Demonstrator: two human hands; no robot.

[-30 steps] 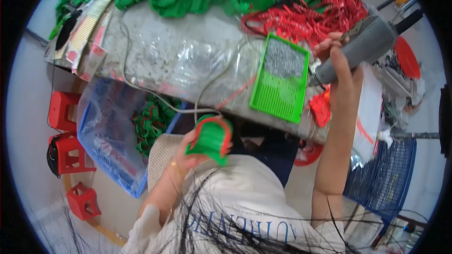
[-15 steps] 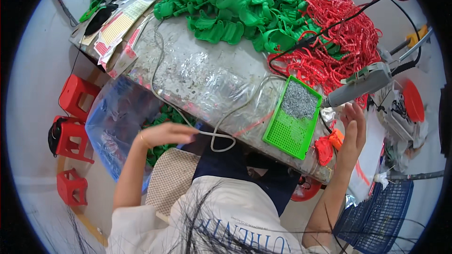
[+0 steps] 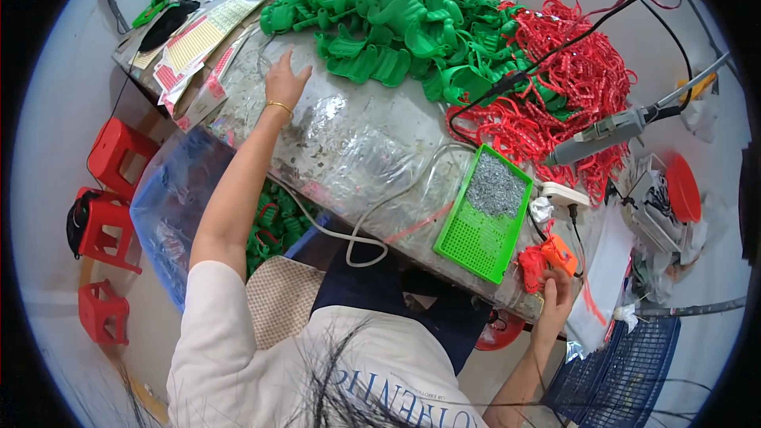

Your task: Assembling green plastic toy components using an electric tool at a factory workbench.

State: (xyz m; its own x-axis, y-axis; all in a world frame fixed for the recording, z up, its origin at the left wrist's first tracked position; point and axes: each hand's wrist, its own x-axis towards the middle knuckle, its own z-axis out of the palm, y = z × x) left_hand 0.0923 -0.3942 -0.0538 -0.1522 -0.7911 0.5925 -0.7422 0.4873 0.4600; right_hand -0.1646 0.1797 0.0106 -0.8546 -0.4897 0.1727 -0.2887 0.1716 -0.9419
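Note:
My left hand reaches out over the table, its fingers spread and holding nothing. Just beyond it lies a big heap of moulded, curved green plastic pieces. Low at the right table edge is my right hand, fingers apart and slightly bent. Its fingertips are close to a small red piece and an orange object; whether they touch cannot be made out. A green tray with small silvery metal parts stands left of that hand. Above the tray's right side hangs a grey power screwdriver.
Red straps lie tangled at the back right. A white cable loops over the front edge. Printed sheets are at the far left. Beside my lap a blue bag holds green pieces. Red stools stand left; a power strip lies right.
My left hand has gone from above my lap up and forward across the table toward the green heap. My right hand has come down from beside the screwdriver to the red piece.

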